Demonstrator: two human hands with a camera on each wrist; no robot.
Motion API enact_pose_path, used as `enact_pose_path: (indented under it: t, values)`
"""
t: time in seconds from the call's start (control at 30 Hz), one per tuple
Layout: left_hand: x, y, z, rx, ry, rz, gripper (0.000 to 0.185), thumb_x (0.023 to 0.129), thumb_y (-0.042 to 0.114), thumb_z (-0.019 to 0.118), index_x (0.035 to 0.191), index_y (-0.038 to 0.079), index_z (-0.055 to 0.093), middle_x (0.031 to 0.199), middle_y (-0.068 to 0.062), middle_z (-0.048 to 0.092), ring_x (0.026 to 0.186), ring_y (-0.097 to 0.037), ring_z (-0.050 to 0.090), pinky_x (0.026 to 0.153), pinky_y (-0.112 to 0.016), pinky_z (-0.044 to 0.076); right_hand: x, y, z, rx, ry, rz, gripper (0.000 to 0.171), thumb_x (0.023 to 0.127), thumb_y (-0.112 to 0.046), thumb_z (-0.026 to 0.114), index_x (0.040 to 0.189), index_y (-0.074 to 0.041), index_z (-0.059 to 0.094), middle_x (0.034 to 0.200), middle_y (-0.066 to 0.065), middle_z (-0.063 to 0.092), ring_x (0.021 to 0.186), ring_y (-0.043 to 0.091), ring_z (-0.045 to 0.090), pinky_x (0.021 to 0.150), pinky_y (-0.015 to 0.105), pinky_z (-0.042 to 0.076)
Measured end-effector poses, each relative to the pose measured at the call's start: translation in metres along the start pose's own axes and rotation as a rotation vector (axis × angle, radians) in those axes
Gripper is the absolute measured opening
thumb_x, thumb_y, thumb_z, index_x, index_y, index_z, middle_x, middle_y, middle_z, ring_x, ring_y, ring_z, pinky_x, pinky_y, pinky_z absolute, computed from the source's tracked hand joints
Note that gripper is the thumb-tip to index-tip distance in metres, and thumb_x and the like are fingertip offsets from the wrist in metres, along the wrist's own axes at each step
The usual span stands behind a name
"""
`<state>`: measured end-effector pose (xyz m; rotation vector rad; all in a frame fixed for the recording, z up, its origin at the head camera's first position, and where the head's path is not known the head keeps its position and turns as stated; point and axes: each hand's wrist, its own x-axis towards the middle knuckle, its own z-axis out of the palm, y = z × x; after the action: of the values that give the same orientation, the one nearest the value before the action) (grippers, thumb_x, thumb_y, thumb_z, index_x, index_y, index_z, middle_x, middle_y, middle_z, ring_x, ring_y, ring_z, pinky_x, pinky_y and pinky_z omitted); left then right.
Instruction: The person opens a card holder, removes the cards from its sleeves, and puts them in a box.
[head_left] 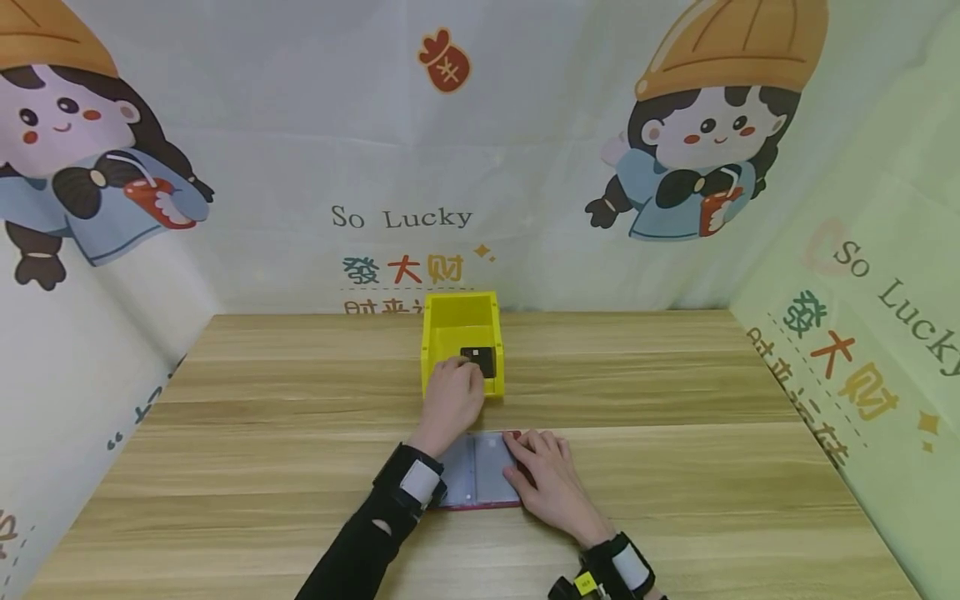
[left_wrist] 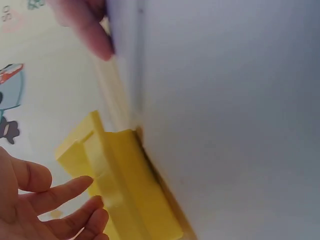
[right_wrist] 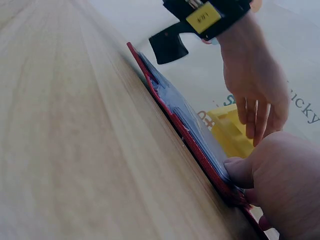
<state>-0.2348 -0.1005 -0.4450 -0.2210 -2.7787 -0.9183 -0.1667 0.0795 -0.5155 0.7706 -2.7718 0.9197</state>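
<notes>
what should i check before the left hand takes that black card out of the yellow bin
1. Left hand at the small yellow plastic bin: ok, fingers at its front opening.
2. Flat black square card within reach: ok, beside the fingertips.
3. Grip on the card: cannot tell, the fingers look relaxed.
4. Open red-edged album with clear sleeves held steady: ok, right hand rests on it.
5. Free sleeve pocket: cannot tell.

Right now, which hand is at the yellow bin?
The left hand, reaching over the bin's front edge. The right hand instead presses flat on the red folder.
</notes>
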Motion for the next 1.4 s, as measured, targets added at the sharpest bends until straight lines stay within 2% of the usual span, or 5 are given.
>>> enact_pose_path:
  t: [0.17, 0.37, 0.6, 1.07, 1.4]
  values:
    - [-0.020, 0.000, -0.012, -0.168, 0.001, -0.019, 0.033, 0.108, 0.011, 0.048, 0.119, -0.010, 0.071, 0.118, -0.026, 0.070, 0.111, -0.039, 0.064, 0.101, -0.051, 0.051, 0.000, -0.001, -0.001, 0.007, -0.006, 0.011, 0.046, 0.098, -0.012, 0.070, 0.141, 0.003, 0.063, 0.107, 0.004, 0.061, 0.103, 0.022, 0.049, 0.093, 0.044, 0.032]
    - [-0.051, -0.008, -0.021, -0.215, -0.104, -0.031, 0.015, 0.100, 0.004, 0.062, 0.097, -0.003, 0.075, 0.080, -0.007, 0.065, 0.072, -0.016, 0.055, 0.066, -0.027, 0.047, 0.000, -0.001, 0.000, 0.009, -0.015, 0.023, 0.046, 0.098, -0.012, 0.070, 0.141, 0.002, 0.063, 0.107, 0.004, 0.060, 0.104, 0.022, 0.049, 0.092, 0.043, 0.032]
    - [-0.075, -0.021, -0.021, -0.245, -0.224, -0.027, 0.010, 0.094, 0.003, 0.071, 0.086, 0.002, 0.075, 0.074, -0.001, 0.065, 0.068, -0.009, 0.053, 0.062, -0.021, 0.044, 0.000, -0.001, -0.001, 0.023, -0.007, 0.030, 0.046, 0.097, -0.011, 0.071, 0.141, 0.003, 0.063, 0.106, 0.003, 0.059, 0.105, 0.023, 0.050, 0.094, 0.045, 0.032]
    - [-0.086, -0.028, -0.021, -0.370, -0.346, -0.099, 0.013, 0.084, -0.002, 0.083, 0.092, -0.001, 0.073, 0.077, -0.003, 0.065, 0.069, -0.011, 0.056, 0.062, -0.021, 0.047, -0.001, -0.003, -0.002, 0.039, -0.021, 0.046, 0.047, 0.098, -0.011, 0.070, 0.142, 0.002, 0.063, 0.106, 0.002, 0.059, 0.106, 0.024, 0.049, 0.094, 0.045, 0.031]
    - [-0.084, -0.031, -0.018, -0.400, -0.358, -0.112, 0.013, 0.083, 0.001, 0.083, 0.093, -0.002, 0.075, 0.075, -0.001, 0.063, 0.066, -0.010, 0.054, 0.059, -0.020, 0.042, -0.001, -0.002, -0.002, 0.051, -0.023, 0.057, 0.046, 0.098, -0.011, 0.070, 0.142, 0.002, 0.063, 0.106, 0.003, 0.059, 0.105, 0.023, 0.049, 0.095, 0.045, 0.031]
